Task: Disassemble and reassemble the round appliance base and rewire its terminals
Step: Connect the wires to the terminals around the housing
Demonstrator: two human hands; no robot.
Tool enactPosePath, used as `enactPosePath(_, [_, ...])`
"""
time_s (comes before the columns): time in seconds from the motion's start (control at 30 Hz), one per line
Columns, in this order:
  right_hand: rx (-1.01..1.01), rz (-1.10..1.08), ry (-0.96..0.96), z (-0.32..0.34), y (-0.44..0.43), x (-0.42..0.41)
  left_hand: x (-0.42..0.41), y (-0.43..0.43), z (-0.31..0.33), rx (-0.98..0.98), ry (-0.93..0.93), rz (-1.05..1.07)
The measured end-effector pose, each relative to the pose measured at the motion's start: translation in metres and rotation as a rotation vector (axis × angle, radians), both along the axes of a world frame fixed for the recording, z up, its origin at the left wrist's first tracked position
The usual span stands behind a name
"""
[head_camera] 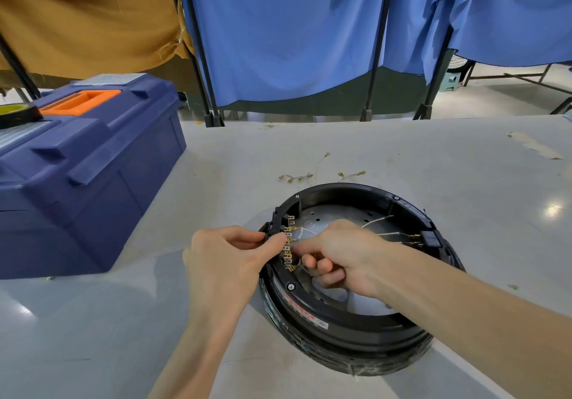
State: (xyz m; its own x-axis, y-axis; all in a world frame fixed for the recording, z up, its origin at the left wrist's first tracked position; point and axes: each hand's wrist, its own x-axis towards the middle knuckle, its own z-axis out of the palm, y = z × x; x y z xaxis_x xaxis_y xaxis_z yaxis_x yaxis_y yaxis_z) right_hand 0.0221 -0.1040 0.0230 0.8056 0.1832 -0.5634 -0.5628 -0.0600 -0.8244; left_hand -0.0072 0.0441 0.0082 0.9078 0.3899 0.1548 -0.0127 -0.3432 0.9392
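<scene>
A round black appliance base (349,318) lies open on the table, its silver inner plate (337,213) showing. A black switch block with a row of brass terminals (289,245) sits on its left rim. My left hand (229,253) pinches that block at the rim between thumb and fingers. My right hand (337,253) reaches inside the base, its fingertips pinching a thin white wire at the terminals. More white wires (380,220) run across to a black connector (428,239) on the right rim.
A blue toolbox (83,166) with an orange handle stands at the left, a tape roll (15,112) on its lid. Loose white wires with brass lugs (309,174) lie on the table just behind the base. Blue curtains on black stands hang beyond the table's far edge.
</scene>
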Motion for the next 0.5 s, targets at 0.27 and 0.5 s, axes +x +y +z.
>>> enactPosePath(0.27, [-0.143, -0.034, -0.095, -0.0022, -0.0041, -0.0022, -0.0042, -0.0048, -0.0007, 0.02, -0.029, 0.035])
enactPosePath(0.5, [-0.116, -0.039, -0.069, -0.0042, -0.004, -0.002, -0.0054, -0.008, -0.0019, 0.046, -0.047, 0.062])
